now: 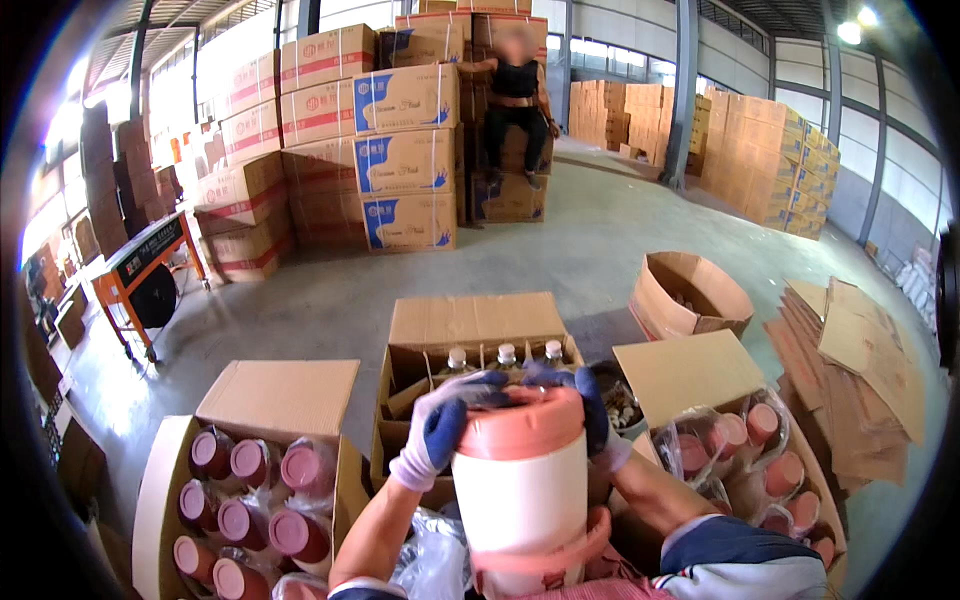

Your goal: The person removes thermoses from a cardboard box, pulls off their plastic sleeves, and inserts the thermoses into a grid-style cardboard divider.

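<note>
A white flask body with a coral plastic collar point(520, 487) stands in front of my chest, a coral band and handle point(598, 536) near its lower end. My left hand point(444, 427), in a white and blue work glove, grips the collar from the left with its fingers over the top. On the other side, my right hand point(596, 412), gloved alike, holds the collar's right edge. The fingers partly hide the collar's opening, where something dark and shiny shows. Just beyond stands an open divided carton point(476, 319) holding glass flask liners point(506, 354) with pale tops.
Open cartons of plastic-wrapped, coral-capped flasks flank me at left point(154, 510) and right point(829, 517). Beyond are an opened carton point(686, 300), flattened cardboard point(855, 375) and a wheeled strapping machine point(146, 270). A person point(516, 112) sits on stacked cartons point(409, 161).
</note>
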`<state>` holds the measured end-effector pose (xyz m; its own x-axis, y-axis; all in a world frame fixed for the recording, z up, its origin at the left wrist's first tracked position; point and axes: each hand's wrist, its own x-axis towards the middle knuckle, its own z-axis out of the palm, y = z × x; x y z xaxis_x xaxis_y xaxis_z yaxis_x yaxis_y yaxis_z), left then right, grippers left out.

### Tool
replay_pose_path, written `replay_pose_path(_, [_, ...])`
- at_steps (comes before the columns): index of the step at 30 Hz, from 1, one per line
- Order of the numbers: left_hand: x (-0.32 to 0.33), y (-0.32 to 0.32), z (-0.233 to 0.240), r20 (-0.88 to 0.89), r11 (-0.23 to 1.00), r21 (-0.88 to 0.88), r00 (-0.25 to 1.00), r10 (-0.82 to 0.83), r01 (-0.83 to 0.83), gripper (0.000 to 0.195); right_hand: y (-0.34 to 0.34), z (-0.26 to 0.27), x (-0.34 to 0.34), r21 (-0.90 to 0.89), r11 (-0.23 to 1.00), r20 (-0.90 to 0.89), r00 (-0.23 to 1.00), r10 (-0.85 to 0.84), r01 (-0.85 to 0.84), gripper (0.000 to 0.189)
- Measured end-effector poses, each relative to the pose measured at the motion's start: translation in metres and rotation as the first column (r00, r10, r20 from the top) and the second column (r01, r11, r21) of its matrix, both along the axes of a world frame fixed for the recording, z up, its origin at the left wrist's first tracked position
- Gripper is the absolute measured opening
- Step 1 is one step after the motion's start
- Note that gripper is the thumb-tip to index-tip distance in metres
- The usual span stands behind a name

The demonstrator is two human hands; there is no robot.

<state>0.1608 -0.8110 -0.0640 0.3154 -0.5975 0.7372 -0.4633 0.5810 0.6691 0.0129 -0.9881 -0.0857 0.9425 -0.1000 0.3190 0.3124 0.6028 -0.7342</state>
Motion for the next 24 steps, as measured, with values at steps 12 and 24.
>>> replay_pose_path(12, [-0.013, 0.005, 0.053, 0.404, 0.938, 0.268, 0.909, 0.097, -0.219, 0.021, 0.006, 0.012, 0.021, -0.447, 0.879, -0.084, 0.970, -0.229, 0.168, 0.042])
replay_pose_path(24, [-0.031, 0.013, 0.052, 0.395, 0.946, 0.221, 0.908, 0.135, -0.237, 0.022, -0.011, -0.008, 0.027, -0.262, 0.956, 0.061, 0.991, -0.119, 0.131, 0.044])
